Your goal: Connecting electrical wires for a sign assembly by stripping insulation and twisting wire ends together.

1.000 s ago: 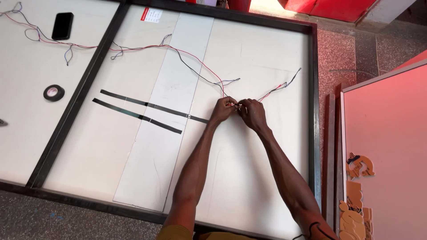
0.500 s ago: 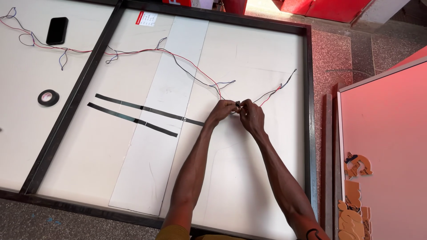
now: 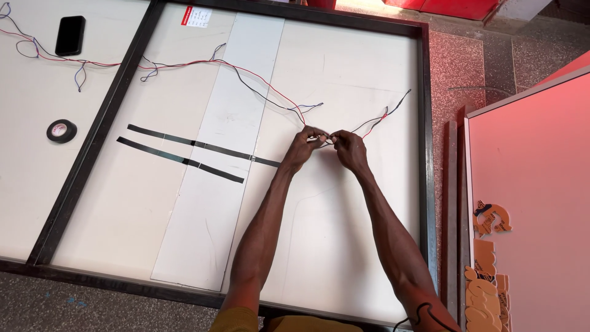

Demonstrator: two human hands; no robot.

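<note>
Both hands meet over a large white panel (image 3: 344, 74) set in a black frame. My left hand (image 3: 302, 148) pinches the end of a red and black wire (image 3: 258, 83) that trails away to the upper left. My right hand (image 3: 349, 149) pinches the end of a shorter red and black wire (image 3: 386, 115) that runs off to the upper right. The two wire ends touch between my fingertips. Two black tape strips (image 3: 184, 150) lie flat on the panel left of my hands.
A roll of black tape (image 3: 61, 130) and a black phone (image 3: 70, 35) lie on the white panel at the left. The black frame bar (image 3: 98, 132) separates the two panels. A pink board (image 3: 534, 203) with orange cut-out shapes (image 3: 488, 270) stands at the right, on speckled floor.
The view has shifted slightly. My hands stay joined at the wire ends, with small finger movements only.
</note>
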